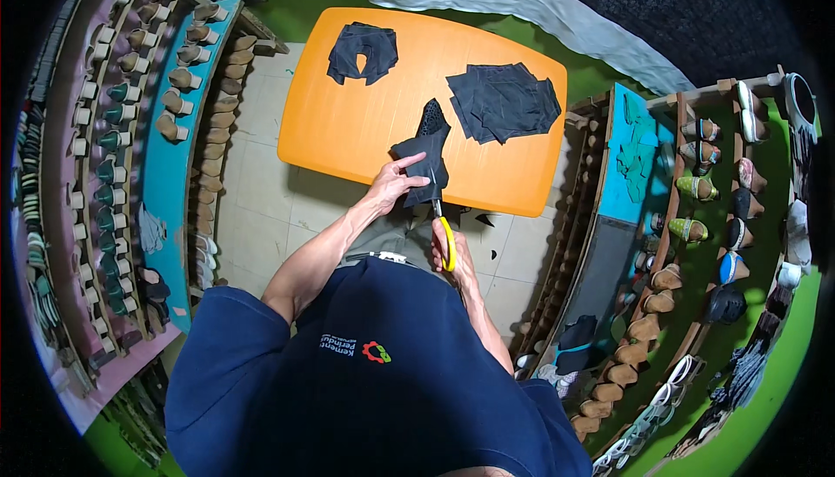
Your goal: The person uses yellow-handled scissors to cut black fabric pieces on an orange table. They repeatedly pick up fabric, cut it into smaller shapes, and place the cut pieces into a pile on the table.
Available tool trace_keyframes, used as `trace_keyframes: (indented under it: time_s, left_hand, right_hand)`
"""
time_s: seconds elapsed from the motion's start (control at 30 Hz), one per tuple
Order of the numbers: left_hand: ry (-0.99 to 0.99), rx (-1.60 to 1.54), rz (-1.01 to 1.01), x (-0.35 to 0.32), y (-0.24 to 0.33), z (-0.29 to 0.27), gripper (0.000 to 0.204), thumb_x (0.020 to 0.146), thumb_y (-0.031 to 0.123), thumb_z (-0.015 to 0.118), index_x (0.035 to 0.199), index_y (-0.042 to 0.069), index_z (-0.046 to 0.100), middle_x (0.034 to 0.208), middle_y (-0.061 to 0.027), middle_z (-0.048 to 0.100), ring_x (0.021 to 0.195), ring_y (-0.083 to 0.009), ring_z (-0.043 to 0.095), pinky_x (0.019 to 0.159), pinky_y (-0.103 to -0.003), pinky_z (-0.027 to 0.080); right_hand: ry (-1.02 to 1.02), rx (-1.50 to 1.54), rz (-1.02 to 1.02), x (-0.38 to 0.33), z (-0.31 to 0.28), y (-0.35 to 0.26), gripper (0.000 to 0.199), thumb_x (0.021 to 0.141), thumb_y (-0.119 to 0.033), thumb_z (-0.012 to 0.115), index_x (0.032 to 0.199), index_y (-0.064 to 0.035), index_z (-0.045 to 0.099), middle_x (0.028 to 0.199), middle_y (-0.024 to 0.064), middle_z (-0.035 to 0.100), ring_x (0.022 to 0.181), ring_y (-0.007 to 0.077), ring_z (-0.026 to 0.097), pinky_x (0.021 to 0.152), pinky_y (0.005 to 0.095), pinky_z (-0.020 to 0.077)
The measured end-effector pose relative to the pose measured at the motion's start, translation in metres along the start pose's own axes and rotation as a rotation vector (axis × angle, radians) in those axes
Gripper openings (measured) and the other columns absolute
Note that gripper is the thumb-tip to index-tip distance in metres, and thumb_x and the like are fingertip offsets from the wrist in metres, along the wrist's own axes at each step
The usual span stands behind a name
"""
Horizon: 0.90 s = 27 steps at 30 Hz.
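My left hand grips a black fabric piece over the near edge of the orange table, its fingers laid across the piece. The far, pointed end of that piece has a perforated pattern. In my right hand is a pair of scissors with yellow handles. Their blades point away from me and meet the near edge of the black piece; how far apart they are is hard to see. Two piles of black cut pieces lie farther back: a smaller pile at left and a wider pile at right.
The orange table stands before me on a tiled floor with small dark scraps. Racks of brown shoe lasts line the left side. Shelves with shoes and lasts run along the right, beside a blue panel.
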<state>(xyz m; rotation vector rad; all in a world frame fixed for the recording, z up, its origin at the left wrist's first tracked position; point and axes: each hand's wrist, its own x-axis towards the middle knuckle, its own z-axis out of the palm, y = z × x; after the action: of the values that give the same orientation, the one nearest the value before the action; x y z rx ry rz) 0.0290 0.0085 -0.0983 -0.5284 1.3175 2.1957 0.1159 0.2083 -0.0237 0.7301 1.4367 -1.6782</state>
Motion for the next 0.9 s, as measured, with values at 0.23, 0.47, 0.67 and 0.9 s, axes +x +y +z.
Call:
trace_keyframes:
  time_s: [0.23,0.47,0.67,0.9]
  left_hand:
    - [0.105,0.016,-0.032,0.0,0.0,0.011,0.069,0.08,-0.004,0.077,0.143,0.007,0.053,0.111,-0.0084,0.071,0.096,-0.0149,0.069,0.089,-0.027,0.055]
    - [0.088,0.144,-0.008,0.002,-0.013,0.008,0.074,0.079,-0.005,0.077,0.147,0.006,0.048,0.111,-0.008,0.072,0.093,-0.0113,0.068,0.086,-0.024,0.055]
    - [0.097,0.126,0.009,0.005,-0.023,0.002,0.077,0.079,-0.006,0.077,0.149,0.006,0.045,0.111,-0.0078,0.072,0.091,-0.0102,0.068,0.084,-0.023,0.055]
    - [0.079,0.099,0.017,-0.002,-0.01,0.009,0.076,0.08,-0.005,0.077,0.148,0.007,0.046,0.109,-0.0073,0.072,0.091,-0.0101,0.068,0.083,-0.023,0.055]
  right_hand:
    - [0.01,-0.053,-0.055,0.0,-0.004,0.005,0.053,0.09,-0.058,0.067,0.072,-0.0118,0.051,0.053,-0.0025,0.046,0.042,0.0079,0.045,0.039,0.0248,0.0381]
    - [-0.002,-0.043,-0.002,0.007,-0.005,0.002,0.056,0.089,-0.062,0.067,0.074,-0.0105,0.051,0.053,-0.0025,0.044,0.042,0.0083,0.043,0.04,0.0258,0.0373]
    - [-0.02,-0.038,-0.001,0.018,-0.005,0.001,0.056,0.089,-0.063,0.067,0.075,-0.0105,0.052,0.054,-0.0027,0.044,0.042,0.0088,0.043,0.041,0.0258,0.0375]
    - [0.016,-0.06,-0.065,0.017,-0.002,0.001,0.055,0.089,-0.061,0.068,0.07,-0.0117,0.051,0.053,-0.0028,0.044,0.042,0.0087,0.045,0.04,0.026,0.0389]
